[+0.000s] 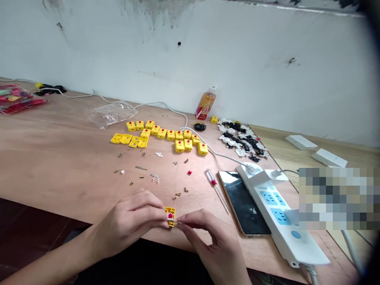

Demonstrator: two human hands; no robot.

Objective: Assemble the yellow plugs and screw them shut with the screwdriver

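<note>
At the table's front edge, my left hand (135, 217) grips a small yellow plastic casing (171, 210) by its left side. The casing's open inside faces up, with a round red button piece in its middle. My right hand (212, 239) pinches thumb and forefinger together at the casing's right edge; what is between them is too small to name. Beyond my hands lie tiny brass-coloured screws (186, 189), a red cap (189, 172), clear plastic bits (156, 179) and thin metal strips (141, 168).
Finished-looking yellow boxes with red buttons (162, 133) and open yellow shells (126, 139) stand farther back. At right are a screwdriver (217, 190), a phone (245, 202), a power strip (279, 215) and black-and-white parts (242, 138). A bottle (205, 104) stands by the wall.
</note>
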